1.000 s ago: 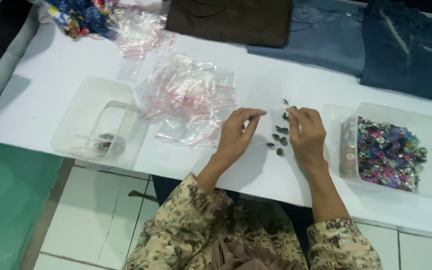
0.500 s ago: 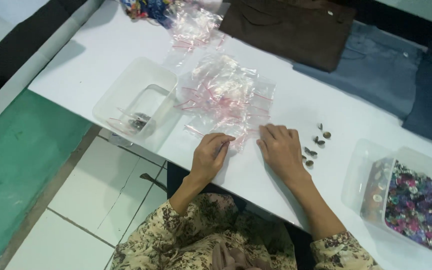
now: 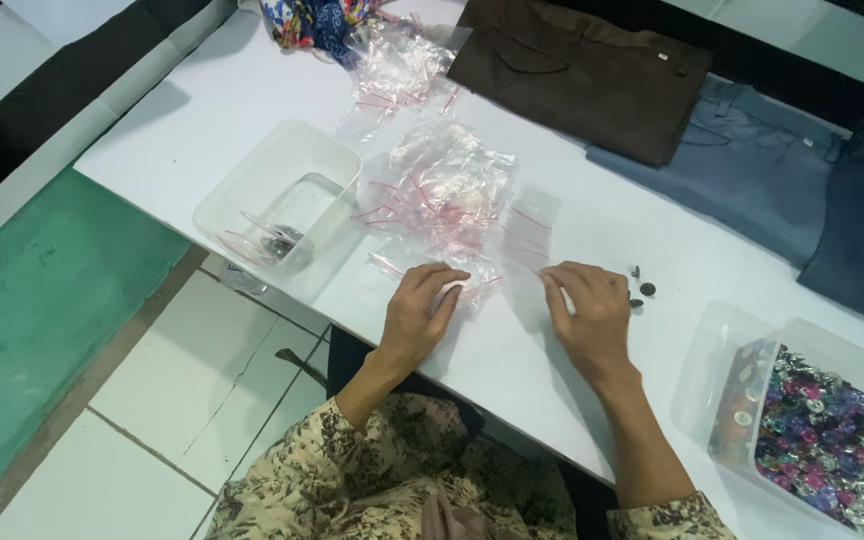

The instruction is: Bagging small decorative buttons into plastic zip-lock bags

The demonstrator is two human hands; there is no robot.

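My left hand [image 3: 420,312] rests on the white table [image 3: 202,130] with its fingers curled over a small clear zip bag [image 3: 462,286] at the near edge of a pile of clear bags with red strips [image 3: 442,185]. My right hand [image 3: 588,318] pinches the corner of another flat clear bag [image 3: 530,232] between thumb and forefinger. A few small dark buttons [image 3: 642,290] lie just right of my right hand, untouched.
A clear plastic tub [image 3: 252,185] with a few bags and dark bits stands at the left. A clear tub of colourful buttons [image 3: 822,430] stands at the right. Brown cloth [image 3: 582,70], blue jeans [image 3: 752,170], more bags [image 3: 397,60] and patterned cloth [image 3: 312,20] lie at the back.
Both hands moved left from the dark buttons to the bag pile. Each has closed on a clear bag. The view has tilted and shifted.
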